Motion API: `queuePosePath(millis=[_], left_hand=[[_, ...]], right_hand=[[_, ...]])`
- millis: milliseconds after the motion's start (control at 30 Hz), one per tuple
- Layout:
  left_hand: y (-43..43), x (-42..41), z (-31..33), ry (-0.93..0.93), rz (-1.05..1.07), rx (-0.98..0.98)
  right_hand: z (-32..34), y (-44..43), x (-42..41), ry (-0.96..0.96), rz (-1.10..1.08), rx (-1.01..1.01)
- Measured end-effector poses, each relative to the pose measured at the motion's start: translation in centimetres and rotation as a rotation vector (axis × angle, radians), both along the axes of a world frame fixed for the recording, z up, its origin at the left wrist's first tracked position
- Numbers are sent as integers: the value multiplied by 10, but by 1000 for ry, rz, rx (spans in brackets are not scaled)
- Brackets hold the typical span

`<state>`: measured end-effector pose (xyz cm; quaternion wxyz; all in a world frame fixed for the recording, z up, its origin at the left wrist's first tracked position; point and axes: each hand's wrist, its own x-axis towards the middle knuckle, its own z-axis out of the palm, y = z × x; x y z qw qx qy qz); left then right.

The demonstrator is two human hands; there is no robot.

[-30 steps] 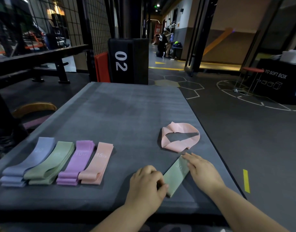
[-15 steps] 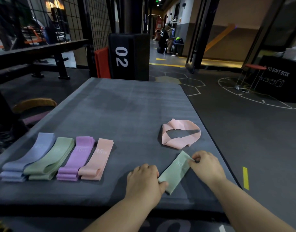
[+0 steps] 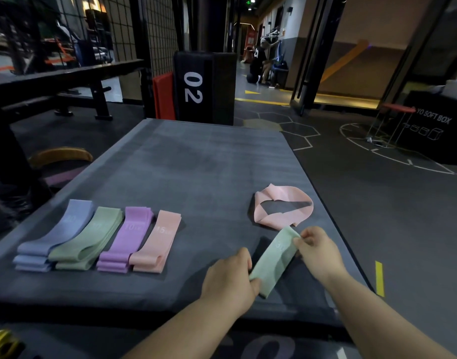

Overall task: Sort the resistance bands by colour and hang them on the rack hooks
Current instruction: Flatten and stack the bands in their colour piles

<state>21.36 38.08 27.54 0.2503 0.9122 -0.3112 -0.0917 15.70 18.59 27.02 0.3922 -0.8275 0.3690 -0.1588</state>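
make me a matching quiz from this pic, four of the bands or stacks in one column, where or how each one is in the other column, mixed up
Column 1
1 blue stack
2 purple stack
3 loose pink band
4 green band

Column 2
a pinched at its ends by the left hand and right hand
b far left of the row
c lying as an open, twisted loop on the mat
d between the green stack and the pink stack

Pairs: 1-b, 2-d, 3-c, 4-a
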Motion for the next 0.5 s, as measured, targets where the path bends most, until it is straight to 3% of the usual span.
queuePosePath(millis=[267,500], left_hand=[[16,13,9,308,25,23],[50,23,18,586,122,-247]], right_hand=[[1,18,13,-112,7,153],[11,42,34,-191,45,234]])
